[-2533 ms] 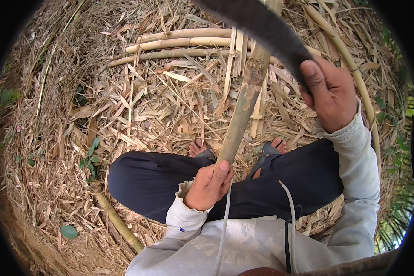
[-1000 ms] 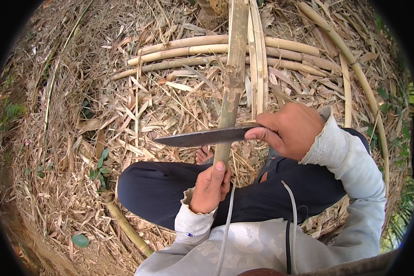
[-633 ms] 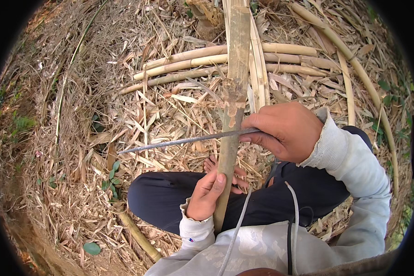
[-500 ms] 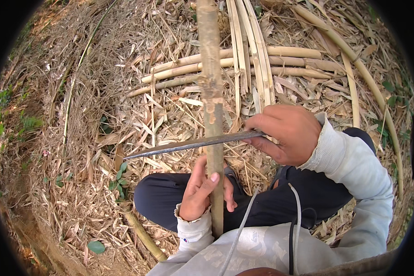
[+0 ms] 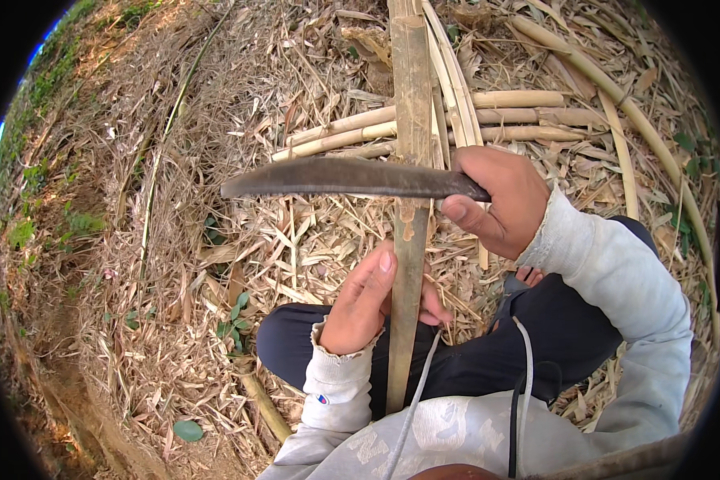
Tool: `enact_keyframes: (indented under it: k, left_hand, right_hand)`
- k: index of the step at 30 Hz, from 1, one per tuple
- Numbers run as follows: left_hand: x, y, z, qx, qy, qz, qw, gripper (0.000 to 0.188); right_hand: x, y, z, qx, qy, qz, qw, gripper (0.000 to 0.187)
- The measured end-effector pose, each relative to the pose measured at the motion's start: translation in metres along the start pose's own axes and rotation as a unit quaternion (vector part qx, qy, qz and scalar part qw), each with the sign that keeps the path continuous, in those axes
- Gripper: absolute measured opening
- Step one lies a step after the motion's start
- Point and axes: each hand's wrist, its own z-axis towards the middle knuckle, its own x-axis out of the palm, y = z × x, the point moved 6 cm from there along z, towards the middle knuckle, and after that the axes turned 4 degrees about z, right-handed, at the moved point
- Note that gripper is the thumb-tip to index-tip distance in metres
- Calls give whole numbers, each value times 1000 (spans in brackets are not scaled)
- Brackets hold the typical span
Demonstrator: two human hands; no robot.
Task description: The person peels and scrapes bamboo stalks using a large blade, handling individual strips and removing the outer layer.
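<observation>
A long piece of bamboo (image 5: 413,96) with a scraped node stands lengthwise before me, its near end against my lap. My left hand (image 5: 358,308) wraps around it low down, thumb on the left side and fingers passing behind to the right. In my right hand (image 5: 506,200) is a machete (image 5: 320,178) with a dark, broad blade, gripped at its right end. The blade points left and lies crosswise over the bamboo, just above the node; whether it touches the bamboo I cannot tell.
Beyond the machete, several cut bamboo poles (image 5: 520,116) lie crosswise on the ground, with pale split strips (image 5: 458,88) over them. A long curved pole (image 5: 648,132) runs down the right. Dry leaves and shavings (image 5: 176,336) cover the ground around my crossed legs (image 5: 296,336).
The machete has moved away from me and turned, so more of its broad side shows. My left hand sits slightly farther forward. The bamboo has shifted right and shows a wider face.
</observation>
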Motion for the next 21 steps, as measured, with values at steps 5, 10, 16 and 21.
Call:
enact_keyframes:
  k: [5,10,16,21]
  left_hand:
    - [15,-9,16,-12,74,34,997,43]
    - [18,-4,18,60,-4,0,998,37]
    - [1,0,26,17,-11,-97,995,35]
    - [-2,14,26,37,-52,-72,995,36]
  right_hand:
    - [-2,9,-7,-72,-13,-68,995,68]
    - [-3,24,-7,-101,-4,-101,990,73]
    - [9,26,-8,-113,-11,-88,990,78]
    - [14,28,-3,-113,-11,-102,988,77]
